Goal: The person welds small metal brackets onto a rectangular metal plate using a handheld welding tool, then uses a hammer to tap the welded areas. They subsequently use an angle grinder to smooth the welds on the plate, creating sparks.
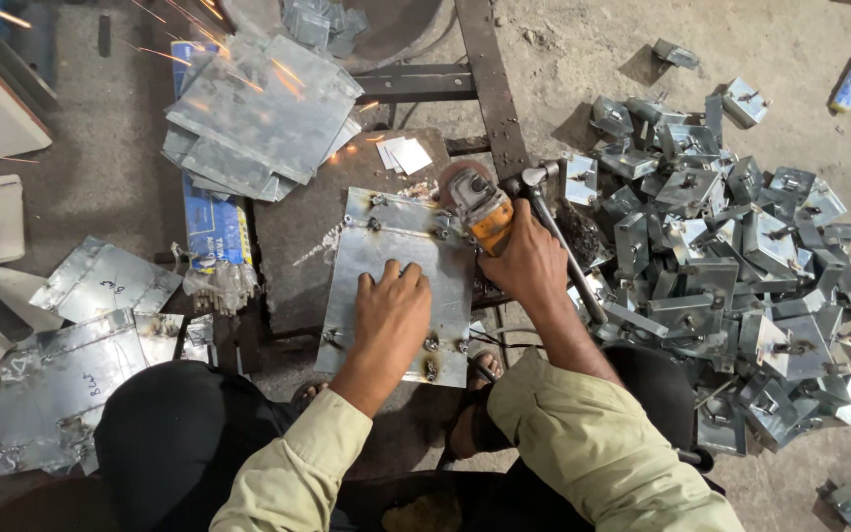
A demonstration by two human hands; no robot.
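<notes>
My left hand (pixel 391 315) presses flat on a galvanized sheet-metal plate (pixel 401 246) with weld spots along its edges; the plate lies on a dark steel work block (pixel 297 246). My right hand (pixel 524 261) grips an orange-bodied angle grinder (pixel 475 202). Its disc sits at the plate's upper right corner. Orange sparks (pixel 189 54) streak away to the upper left across a stack of cut metal sheets (pixel 258 113).
A large heap of small folded metal boxes (pixel 721 256) fills the floor on the right. Flat welded sheets (pixel 61 384) lie at the lower left. A blue packet (pixel 214 227) sits left of the block. A dark steel frame bar (pixel 490 79) runs upward behind it.
</notes>
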